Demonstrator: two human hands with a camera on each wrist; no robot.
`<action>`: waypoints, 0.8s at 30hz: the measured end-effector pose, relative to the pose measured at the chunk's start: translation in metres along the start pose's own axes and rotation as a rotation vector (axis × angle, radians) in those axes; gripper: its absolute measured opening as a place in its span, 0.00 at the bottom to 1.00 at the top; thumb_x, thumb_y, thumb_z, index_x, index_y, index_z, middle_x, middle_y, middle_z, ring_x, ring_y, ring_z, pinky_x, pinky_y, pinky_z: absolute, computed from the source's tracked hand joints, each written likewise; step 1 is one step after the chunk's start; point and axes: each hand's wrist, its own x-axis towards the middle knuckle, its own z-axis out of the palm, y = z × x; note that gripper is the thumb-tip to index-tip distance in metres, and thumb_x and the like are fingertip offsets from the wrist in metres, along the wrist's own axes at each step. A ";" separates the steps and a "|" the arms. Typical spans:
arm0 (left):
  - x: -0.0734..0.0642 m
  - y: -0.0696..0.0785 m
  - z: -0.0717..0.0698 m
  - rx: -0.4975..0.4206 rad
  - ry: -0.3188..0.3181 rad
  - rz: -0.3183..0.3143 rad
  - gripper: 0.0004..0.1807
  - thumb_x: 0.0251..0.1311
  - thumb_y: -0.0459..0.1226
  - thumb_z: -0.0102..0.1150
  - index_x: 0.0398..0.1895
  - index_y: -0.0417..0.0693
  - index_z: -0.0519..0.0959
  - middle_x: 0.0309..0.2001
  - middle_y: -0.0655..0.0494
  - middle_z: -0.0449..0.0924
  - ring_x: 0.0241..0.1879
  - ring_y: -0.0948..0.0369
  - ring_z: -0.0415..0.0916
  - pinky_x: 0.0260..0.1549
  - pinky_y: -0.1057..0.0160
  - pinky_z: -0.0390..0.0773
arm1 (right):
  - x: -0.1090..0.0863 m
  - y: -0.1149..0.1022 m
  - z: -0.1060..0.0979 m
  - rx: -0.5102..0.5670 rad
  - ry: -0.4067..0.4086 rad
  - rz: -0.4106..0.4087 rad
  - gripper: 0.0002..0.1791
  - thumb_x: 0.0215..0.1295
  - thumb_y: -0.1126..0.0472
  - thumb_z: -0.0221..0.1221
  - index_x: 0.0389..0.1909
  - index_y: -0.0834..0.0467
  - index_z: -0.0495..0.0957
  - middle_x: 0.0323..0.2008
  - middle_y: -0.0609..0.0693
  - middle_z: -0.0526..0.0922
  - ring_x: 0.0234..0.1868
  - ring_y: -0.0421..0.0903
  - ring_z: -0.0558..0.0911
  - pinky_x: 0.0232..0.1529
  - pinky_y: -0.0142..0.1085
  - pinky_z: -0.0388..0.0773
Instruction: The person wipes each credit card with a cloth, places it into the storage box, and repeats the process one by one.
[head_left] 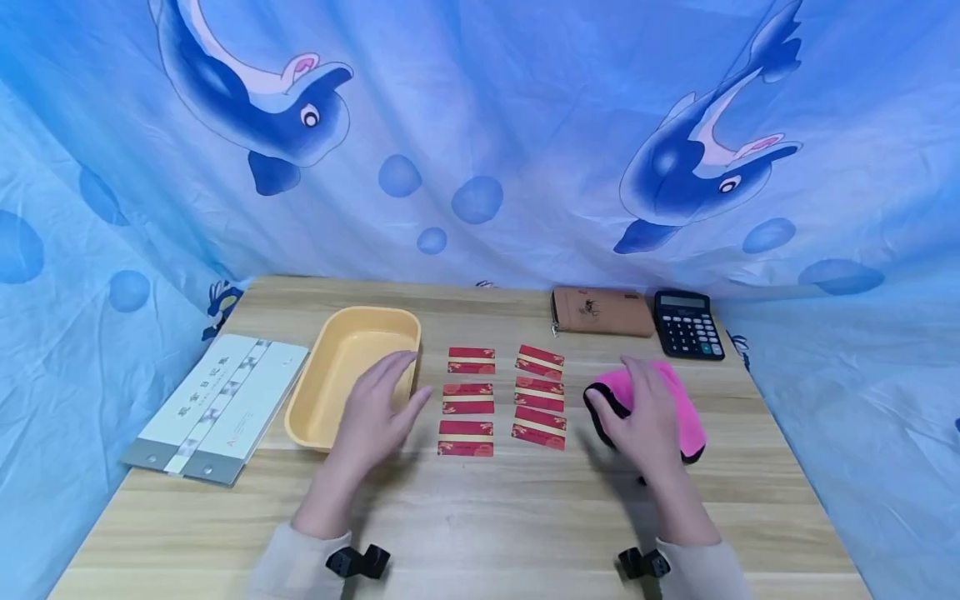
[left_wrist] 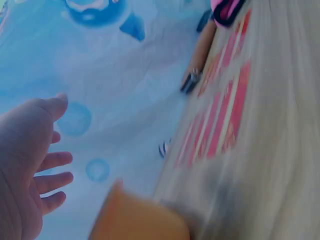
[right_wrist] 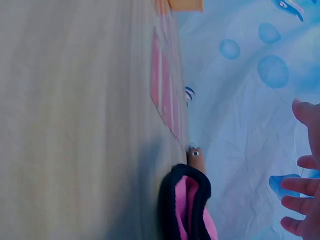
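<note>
In the head view my left hand (head_left: 375,421) hovers by the right side of a yellow plastic tray (head_left: 358,350), fingers spread and holding nothing. My right hand (head_left: 647,421) is over a pink pouch (head_left: 684,404) with black trim, its fingers loosely extended. The right wrist view shows that hand apart from the pouch (right_wrist: 182,200), whose black-edged mouth gapes. Between the hands lie several red cards with gold patterns and a cream stripe, in two columns; one is the lower left card (head_left: 465,447). The right column's cards (head_left: 540,393) lie slightly askew, close together.
A brown zip wallet (head_left: 607,312) lies at the back right beside a black calculator (head_left: 688,327). Left of the tray rests a grey-and-white booklet (head_left: 217,404) with a paper band. A blue dolphin-print curtain (head_left: 525,125) hangs behind and beside the wooden table (head_left: 480,533).
</note>
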 end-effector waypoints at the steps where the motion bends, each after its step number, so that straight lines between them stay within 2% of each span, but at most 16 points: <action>1: 0.003 0.003 0.003 -0.035 0.011 0.011 0.31 0.64 0.46 0.67 0.67 0.41 0.74 0.65 0.43 0.75 0.66 0.46 0.70 0.68 0.45 0.68 | 0.002 0.001 -0.001 0.026 0.022 0.002 0.41 0.61 0.45 0.70 0.69 0.62 0.69 0.65 0.64 0.73 0.68 0.64 0.68 0.67 0.63 0.63; 5: 0.013 0.015 0.016 -0.105 -0.020 0.018 0.30 0.66 0.45 0.66 0.67 0.42 0.74 0.66 0.44 0.74 0.67 0.48 0.69 0.69 0.47 0.68 | 0.007 0.006 -0.006 0.055 0.042 0.032 0.38 0.62 0.47 0.69 0.69 0.61 0.70 0.66 0.64 0.73 0.68 0.64 0.68 0.67 0.63 0.64; 7: 0.017 0.019 0.023 -0.120 -0.047 0.004 0.30 0.67 0.45 0.66 0.68 0.43 0.73 0.66 0.45 0.73 0.68 0.49 0.69 0.69 0.48 0.68 | 0.008 0.011 -0.007 0.051 0.039 0.040 0.38 0.63 0.47 0.68 0.69 0.60 0.69 0.66 0.63 0.72 0.69 0.64 0.67 0.69 0.63 0.62; 14: 0.028 0.027 0.048 -0.196 -0.133 -0.056 0.30 0.66 0.43 0.66 0.70 0.48 0.72 0.69 0.50 0.70 0.69 0.51 0.67 0.66 0.47 0.72 | 0.011 0.029 -0.006 0.082 0.060 0.020 0.37 0.62 0.52 0.70 0.69 0.62 0.70 0.66 0.65 0.73 0.68 0.65 0.68 0.67 0.63 0.65; 18: 0.034 0.026 0.065 -0.251 -0.143 -0.072 0.29 0.67 0.42 0.65 0.69 0.47 0.72 0.69 0.49 0.70 0.69 0.51 0.67 0.67 0.47 0.71 | 0.011 0.036 -0.007 0.082 0.050 0.041 0.37 0.63 0.53 0.69 0.69 0.62 0.70 0.67 0.65 0.72 0.69 0.64 0.67 0.67 0.63 0.64; 24: 0.038 0.018 0.089 -0.228 -0.145 -0.094 0.28 0.69 0.45 0.62 0.69 0.45 0.73 0.68 0.47 0.71 0.69 0.51 0.67 0.69 0.50 0.68 | 0.011 0.042 -0.007 0.074 -0.006 0.082 0.37 0.66 0.49 0.67 0.71 0.61 0.68 0.69 0.63 0.70 0.71 0.64 0.65 0.68 0.64 0.63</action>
